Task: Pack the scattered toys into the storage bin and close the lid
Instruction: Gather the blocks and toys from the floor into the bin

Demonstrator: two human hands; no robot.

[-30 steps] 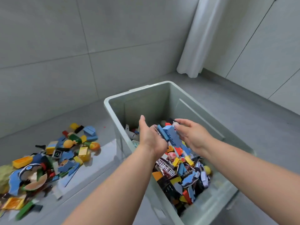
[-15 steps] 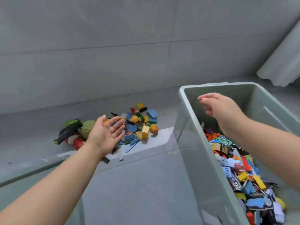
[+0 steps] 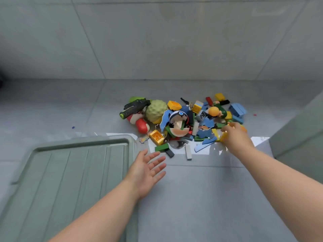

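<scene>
A heap of scattered toys (image 3: 185, 123) lies on the grey floor by the wall: coloured bricks, blue puzzle pieces, a bumpy green ball (image 3: 156, 109), a black toy gun (image 3: 134, 107) and a red-and-white figure (image 3: 140, 124). My right hand (image 3: 235, 137) is down on the heap's right edge, blurred, its fingers over yellow bricks (image 3: 222, 137); whether it holds them is unclear. My left hand (image 3: 148, 169) hovers palm up with spread fingers, empty, just short of the heap's near edge. The storage bin (image 3: 300, 133) shows only as a green wall at the right edge. Its lid (image 3: 78, 172) lies flat at lower left.
A tiled wall rises right behind the heap. A white sheet (image 3: 206, 151) lies under the heap's near side. Bare grey floor stretches between my arms and left of the toys. Small specks (image 3: 73, 127) dot the floor.
My view swung left from the bin to the heap. The right hand left the bin and dropped onto the heap's right edge. The left hand drew back from the toys, still spread.
</scene>
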